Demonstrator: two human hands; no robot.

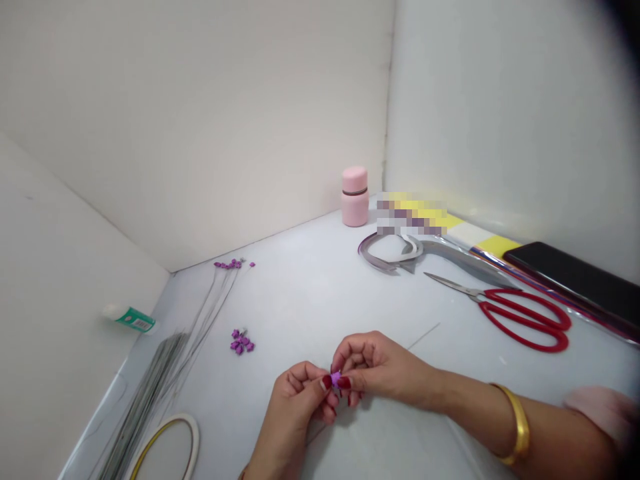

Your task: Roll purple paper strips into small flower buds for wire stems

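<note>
A small purple paper piece (336, 379), folded like a flower bud, is pinched between both my hands. My left hand (303, 397) is closed, with its thumb and fingertips on the left side of the piece. From the right, my right hand (375, 367) presses thumb and forefinger on it. A thin wire (425, 335) shows beyond my right hand; whether it joins the piece is hidden by my fingers. Left of my hands lies a loose cluster of purple paper buds (243, 343). Farther back, more purple buds (230, 265) sit at the ends of thin wire stems.
Grey wires (150, 393) lie bundled at left, beside a roll of tape (195, 440) and a green-and-white tube (135, 319). A pink flask (355, 198) stands at the back. Red-handled scissors (525, 320), curled paper strips (380, 257) and a black phone (575, 277) are at right.
</note>
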